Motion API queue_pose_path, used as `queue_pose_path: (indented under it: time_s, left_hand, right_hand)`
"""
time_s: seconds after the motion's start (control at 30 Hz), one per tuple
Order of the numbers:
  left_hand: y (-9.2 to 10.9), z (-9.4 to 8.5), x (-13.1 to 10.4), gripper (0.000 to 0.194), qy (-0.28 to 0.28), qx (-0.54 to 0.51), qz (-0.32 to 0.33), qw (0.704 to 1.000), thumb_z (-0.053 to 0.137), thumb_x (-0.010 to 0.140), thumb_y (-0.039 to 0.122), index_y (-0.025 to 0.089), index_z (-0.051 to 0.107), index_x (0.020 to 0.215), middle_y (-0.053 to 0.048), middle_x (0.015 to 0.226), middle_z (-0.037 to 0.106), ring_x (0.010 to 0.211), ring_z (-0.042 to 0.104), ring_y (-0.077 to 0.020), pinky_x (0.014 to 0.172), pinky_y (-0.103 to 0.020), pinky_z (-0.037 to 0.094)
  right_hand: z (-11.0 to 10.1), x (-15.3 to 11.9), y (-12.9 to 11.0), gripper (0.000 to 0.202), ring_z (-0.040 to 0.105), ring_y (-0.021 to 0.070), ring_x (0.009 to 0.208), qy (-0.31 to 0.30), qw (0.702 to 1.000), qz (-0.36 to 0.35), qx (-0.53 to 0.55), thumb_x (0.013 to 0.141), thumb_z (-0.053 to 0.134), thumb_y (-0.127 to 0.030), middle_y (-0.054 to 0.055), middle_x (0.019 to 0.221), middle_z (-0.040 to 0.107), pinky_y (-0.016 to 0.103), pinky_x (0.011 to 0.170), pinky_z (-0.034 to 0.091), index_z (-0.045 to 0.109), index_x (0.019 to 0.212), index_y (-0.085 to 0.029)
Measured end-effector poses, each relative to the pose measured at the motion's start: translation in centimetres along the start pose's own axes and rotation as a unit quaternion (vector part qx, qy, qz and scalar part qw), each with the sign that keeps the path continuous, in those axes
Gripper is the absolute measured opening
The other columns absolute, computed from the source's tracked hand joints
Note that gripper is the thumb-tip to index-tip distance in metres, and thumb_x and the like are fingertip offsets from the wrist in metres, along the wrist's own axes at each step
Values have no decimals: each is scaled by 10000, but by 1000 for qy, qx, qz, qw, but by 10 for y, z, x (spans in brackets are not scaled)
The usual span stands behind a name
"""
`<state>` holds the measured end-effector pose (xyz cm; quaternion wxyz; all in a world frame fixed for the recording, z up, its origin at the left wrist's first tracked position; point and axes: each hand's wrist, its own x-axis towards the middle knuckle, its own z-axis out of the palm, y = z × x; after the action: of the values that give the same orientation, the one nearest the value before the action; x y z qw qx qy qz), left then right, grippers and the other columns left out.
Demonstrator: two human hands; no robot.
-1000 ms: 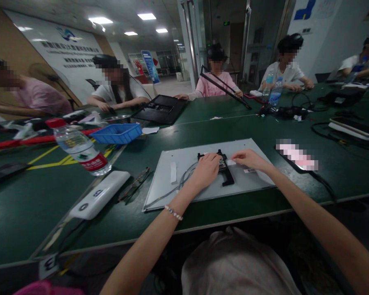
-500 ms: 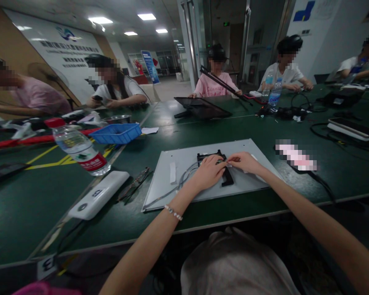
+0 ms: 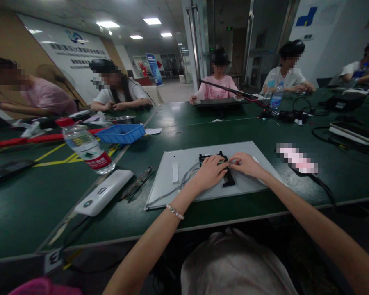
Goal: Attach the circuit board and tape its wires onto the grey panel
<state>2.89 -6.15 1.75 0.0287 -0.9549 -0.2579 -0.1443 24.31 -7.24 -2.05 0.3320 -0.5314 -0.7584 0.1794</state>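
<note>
A light grey panel lies on the green table, with a black plastic frame on its middle. My left hand rests over the frame, fingers reaching to the right across it; what it may hold is hidden. Close by on the right, my right hand has thumb and fingertips pinched together at the left hand's fingertips, on something too small to make out. Grey cables run from under my left hand to the panel's lower left. A white strip lies on the panel's left part.
Left of the panel are glasses, a white power bank, a water bottle and a blue tray. A phone with a cable lies right. Across the table, a person holds a dark flat panel.
My view has shifted slightly. My right hand's fingers have changed pose a little beside my left hand. Across the table, the person's dark panel has been turned and moved right.
</note>
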Motion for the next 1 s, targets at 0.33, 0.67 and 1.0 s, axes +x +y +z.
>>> queue_pose_path:
  time_s: [0.33,0.67,1.0]
  left_hand:
    - [-61,-45,-23,330,-10,25,-141,990,410,902,306,200,552,1181,-81,1140,538,864,597,-190,833,-326,463]
    - [-147,-24,-78,468,-23,-73,-288,955,526,757,312,133,551,1189,-102,1040,599,824,603,-190,845,-338,467]
    - [-146,-37,-80,224,-16,-109,-313,943,495,750,303,183,678,798,-38,766,674,687,605,-178,698,-272,452]
  right_hand:
    - [-8,-4,-1,221,608,172,828,37,999,-3,38,844,522,-299,57,1022,644,294,721,494,674,972,-203]
    - [-9,-7,-15,193,609,175,857,24,999,-11,32,841,525,-233,52,980,672,277,694,474,686,941,-191]
    - [-23,-21,-42,197,610,168,861,27,999,0,41,866,494,-235,44,976,665,280,696,491,677,933,-206]
